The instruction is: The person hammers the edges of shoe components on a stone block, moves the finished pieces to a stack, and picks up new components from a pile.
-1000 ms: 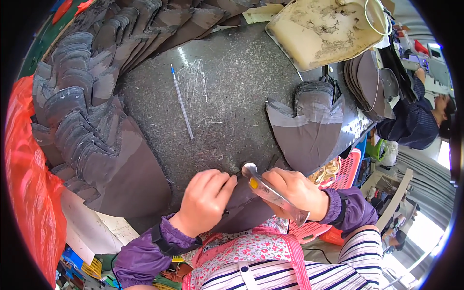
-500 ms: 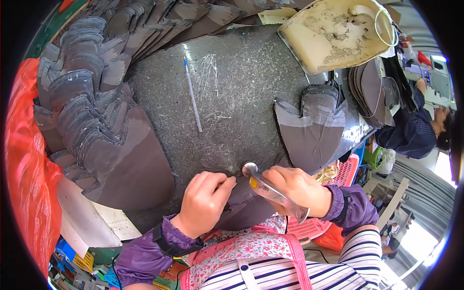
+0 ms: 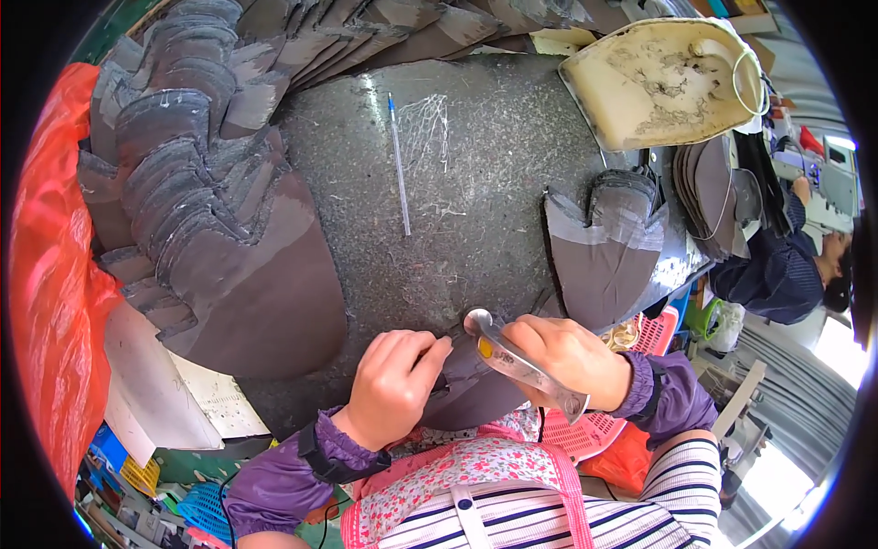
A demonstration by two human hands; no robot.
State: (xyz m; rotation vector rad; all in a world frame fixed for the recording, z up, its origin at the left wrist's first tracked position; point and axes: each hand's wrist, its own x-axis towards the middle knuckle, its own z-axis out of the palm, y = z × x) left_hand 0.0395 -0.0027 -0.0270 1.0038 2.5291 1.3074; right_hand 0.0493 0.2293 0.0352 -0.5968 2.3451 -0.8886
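My right hand (image 3: pixel 572 361) is wrapped round a shoemaker's hammer (image 3: pixel 530 366). Its bright metal head has a round face at one end, a flared end at the other and a yellow patch between. The hammer's handle is hidden in the hand. Under the hammer, a dark brown shoe upper piece (image 3: pixel 476 403) lies at the table's near edge and overhangs toward my apron. My left hand (image 3: pixel 393 384) is closed on the left side of that piece, thumb against curled fingers.
Overlapping brown upper pieces (image 3: pixel 265 284) fan along the left and far edges. More pieces (image 3: pixel 604 261) lie at right, near a cream dustpan-like scoop (image 3: pixel 658 87). A clear pen refill (image 3: pixel 400 169) and loose threads lie mid-table. A co-worker (image 3: pixel 777 274) sits at far right.
The table and its contents have shifted a little to the right in view. Both hands keep nearly the same pose; the hammer stays close over the piece.
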